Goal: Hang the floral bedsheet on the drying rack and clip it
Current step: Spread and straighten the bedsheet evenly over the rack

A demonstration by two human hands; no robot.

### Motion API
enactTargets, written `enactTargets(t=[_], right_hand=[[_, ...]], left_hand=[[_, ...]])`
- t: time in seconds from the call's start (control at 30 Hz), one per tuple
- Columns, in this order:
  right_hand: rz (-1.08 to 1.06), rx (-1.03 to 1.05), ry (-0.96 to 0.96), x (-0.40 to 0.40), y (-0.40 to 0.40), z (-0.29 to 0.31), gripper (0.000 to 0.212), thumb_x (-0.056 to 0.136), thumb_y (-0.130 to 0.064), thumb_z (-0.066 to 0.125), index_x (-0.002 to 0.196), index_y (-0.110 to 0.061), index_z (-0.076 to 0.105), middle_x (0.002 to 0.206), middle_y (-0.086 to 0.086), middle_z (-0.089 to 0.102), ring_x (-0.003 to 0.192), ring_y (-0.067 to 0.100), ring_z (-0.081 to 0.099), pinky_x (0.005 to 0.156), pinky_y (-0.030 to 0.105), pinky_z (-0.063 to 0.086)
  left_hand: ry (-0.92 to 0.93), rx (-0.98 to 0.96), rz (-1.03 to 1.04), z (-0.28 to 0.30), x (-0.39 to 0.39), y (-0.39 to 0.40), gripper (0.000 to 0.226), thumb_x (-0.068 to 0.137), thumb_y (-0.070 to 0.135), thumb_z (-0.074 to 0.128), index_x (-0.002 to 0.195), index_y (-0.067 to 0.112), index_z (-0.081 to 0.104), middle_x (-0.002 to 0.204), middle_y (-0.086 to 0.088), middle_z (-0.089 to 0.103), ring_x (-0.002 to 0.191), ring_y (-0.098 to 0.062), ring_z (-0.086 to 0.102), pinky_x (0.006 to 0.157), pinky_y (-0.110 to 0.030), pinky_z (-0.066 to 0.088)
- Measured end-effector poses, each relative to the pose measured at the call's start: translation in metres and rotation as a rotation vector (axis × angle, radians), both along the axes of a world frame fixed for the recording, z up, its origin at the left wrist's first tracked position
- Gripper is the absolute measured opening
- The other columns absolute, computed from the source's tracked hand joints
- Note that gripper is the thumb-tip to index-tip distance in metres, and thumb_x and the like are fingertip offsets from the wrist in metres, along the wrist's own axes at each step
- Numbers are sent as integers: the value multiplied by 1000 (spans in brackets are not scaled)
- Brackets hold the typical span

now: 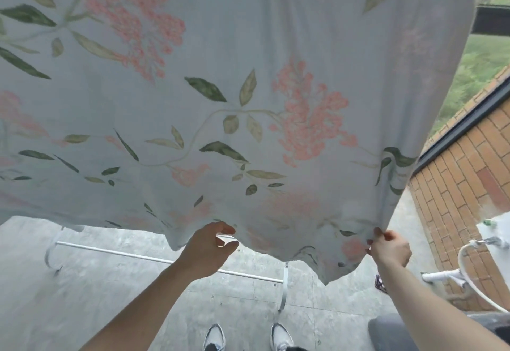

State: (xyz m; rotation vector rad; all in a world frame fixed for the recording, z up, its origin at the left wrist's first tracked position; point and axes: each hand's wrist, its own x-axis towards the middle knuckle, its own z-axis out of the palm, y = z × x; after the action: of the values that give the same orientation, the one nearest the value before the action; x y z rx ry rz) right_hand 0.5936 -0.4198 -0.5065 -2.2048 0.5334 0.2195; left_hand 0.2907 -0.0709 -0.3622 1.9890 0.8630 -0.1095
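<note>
My right hand [390, 248] pinches the floral bedsheet [220, 88] at its lower corner, my left hand [209, 248] cups its hem, grip loose, perhaps just touching, the drying rack's rail [116, 253] beyond, below the hanging sheet.

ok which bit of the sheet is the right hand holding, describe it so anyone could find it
The floral bedsheet hangs across nearly the whole view. Follow its wavy bottom hem to the end nearest the brick wall, where the right hand pinches it. Unlike the hem by the left hand, it's the corner.
</note>
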Motion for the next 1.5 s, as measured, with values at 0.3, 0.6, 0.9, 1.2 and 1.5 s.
enactTargets(t=[0.3, 0.6, 0.9, 1.2, 1.5], right_hand=[[217, 56, 121, 23, 35, 26, 21, 89, -24, 69, 70, -14, 67, 53, 2, 68, 57, 32, 73, 76, 53, 62], [395, 398, -203, 10, 64, 132, 29, 81, -20, 52, 100, -39, 62, 84, 6, 73, 65, 32, 65, 63, 39, 53], [689, 806, -587, 24, 106, 327, 22, 105, -27, 56, 111, -41, 72, 76, -5, 73, 53, 21, 53, 46, 35, 47], [897, 727, -627, 40, 106, 368, 22, 102, -19, 63, 84, -21, 75, 61, 10, 66, 50, 24, 52, 45, 42, 45], [642, 755, -899, 96, 136, 442, 17, 101, -29, 59, 94, -16, 68, 71, -8, 64, 58, 0, 61, 59, 29, 59]], left_hand=[[6, 112, 106, 5, 23, -51, 22, 92, 37, 73, 112, 37, 63, 121, 20, 61, 96, -1, 66, 88, -27, 55], [-441, 474, 103, 144, 71, -73, 30, 93, 26, 73, 119, 38, 63, 124, 22, 58, 110, -1, 61, 91, -35, 56], [-654, 1105, 61, 305, 134, -68, 65, 85, 33, 71, 146, 21, 51, 144, -3, 44, 132, -25, 41, 111, -45, 38], [-457, 1127, 38, 353, 137, -61, 64, 89, 43, 65, 149, 32, 45, 147, 9, 45, 140, -17, 29, 126, -45, 16], [-451, 1170, 87, 352, 154, -42, 43, 83, 42, 61, 123, 27, 56, 117, 6, 54, 117, -21, 41, 108, -31, 30]])
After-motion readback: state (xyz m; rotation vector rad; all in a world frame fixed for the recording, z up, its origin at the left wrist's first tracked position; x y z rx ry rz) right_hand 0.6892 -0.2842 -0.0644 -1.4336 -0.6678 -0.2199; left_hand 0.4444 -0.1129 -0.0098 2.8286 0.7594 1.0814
